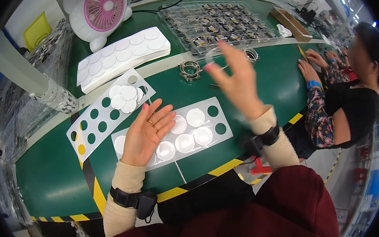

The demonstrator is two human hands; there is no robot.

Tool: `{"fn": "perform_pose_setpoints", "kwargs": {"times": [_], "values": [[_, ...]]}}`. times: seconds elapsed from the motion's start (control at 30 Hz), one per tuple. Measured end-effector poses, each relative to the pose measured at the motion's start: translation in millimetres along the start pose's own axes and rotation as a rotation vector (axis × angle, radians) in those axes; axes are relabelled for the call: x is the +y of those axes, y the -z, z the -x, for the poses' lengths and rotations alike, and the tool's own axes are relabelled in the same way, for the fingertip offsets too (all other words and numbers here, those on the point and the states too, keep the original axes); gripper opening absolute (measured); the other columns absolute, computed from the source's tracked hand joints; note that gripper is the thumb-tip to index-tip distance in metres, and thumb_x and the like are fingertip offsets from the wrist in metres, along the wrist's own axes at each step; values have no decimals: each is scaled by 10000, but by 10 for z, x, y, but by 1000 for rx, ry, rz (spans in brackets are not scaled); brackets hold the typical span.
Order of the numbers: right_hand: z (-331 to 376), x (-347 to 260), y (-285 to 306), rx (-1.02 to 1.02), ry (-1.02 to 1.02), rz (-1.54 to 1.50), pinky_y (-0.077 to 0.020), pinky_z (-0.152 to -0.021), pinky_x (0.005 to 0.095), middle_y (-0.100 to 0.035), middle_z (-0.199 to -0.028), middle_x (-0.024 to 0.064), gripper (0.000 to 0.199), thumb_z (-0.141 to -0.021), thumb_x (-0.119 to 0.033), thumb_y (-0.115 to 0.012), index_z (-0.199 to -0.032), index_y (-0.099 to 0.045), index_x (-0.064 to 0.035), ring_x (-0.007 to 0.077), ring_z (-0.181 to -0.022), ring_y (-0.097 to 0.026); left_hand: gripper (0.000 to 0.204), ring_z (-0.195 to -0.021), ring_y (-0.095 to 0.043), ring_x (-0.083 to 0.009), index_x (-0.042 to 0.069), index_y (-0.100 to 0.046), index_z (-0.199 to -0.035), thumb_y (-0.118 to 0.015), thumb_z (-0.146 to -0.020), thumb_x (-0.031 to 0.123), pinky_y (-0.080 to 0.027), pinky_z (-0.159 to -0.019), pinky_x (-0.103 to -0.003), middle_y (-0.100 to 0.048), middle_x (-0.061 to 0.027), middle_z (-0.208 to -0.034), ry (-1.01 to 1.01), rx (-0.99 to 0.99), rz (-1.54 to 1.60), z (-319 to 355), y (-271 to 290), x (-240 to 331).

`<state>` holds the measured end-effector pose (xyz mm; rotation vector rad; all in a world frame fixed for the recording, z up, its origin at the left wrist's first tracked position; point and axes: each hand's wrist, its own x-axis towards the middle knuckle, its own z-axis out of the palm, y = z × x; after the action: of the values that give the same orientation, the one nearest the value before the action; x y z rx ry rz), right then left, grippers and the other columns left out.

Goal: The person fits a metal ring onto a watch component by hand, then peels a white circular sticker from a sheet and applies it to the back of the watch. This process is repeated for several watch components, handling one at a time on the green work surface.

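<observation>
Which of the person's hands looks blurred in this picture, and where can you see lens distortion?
Head view: the right hand is smeared, probably by motion, while the left hand looks sharper; head view again: the green table's striped front edge bows, and the picture's corners fall to black.

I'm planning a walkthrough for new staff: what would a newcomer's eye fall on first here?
Probably the white fan with a pink face, at the upper left of the view. Next come the two hands: the left hand, palm showing, over a sheet of white discs, and the right hand, raised and blurred. Yellow-and-black tape lines the green table's near edge.
</observation>
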<state>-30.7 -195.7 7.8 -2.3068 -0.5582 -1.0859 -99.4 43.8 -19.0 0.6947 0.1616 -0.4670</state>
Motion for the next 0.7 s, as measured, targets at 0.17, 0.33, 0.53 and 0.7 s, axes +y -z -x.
{"fn": "perform_pose_setpoints", "kwargs": {"times": [0.17,0.33,0.53,0.7], "values": [[-47,914,431,-24,-270,357,-451,-801,340,-586,-1067,143,503,-759,-228,-691,-1196,-526,-42,285,-952,-560,393,-1054,-544,-280,-14,-418,-1214,-418,-942,269,-433,-942,-361,-538,-187,-1140,2,-32,-26,-62,-66,-31],[15,871,328,-127,-267,422,-436,-833,376,-582,-1058,151,456,-743,-243,-692,-1128,-567,-33,305,-972,-547,323,-930,-590,-243,7,-499,-1131,-491,-910,243,-479,-842,-344,-585,-148,-1037,2,-63,-104,-57,36,-5],[292,-199,159,-518,114,43,-431,-847,385,-552,-1120,165,395,-738,-194,-675,-1080,-570,-30,316,-998,-535,235,-746,-586,-195,50,-592,-912,-663,-785,234,-469,-650,-303,-602,-57,-881,-127,-26,-1356,76,-38,51],[192,-480,250,-1141,-301,-153,-434,-839,357,-534,-1137,155,425,-743,-138,-659,-1139,-528,-52,313,-974,-534,289,-681,-573,-244,76,-574,-767,-750,-625,255,-434,-572,-335,-564,-54,-772,-471,41,-1923,174,-91,-141]]}}
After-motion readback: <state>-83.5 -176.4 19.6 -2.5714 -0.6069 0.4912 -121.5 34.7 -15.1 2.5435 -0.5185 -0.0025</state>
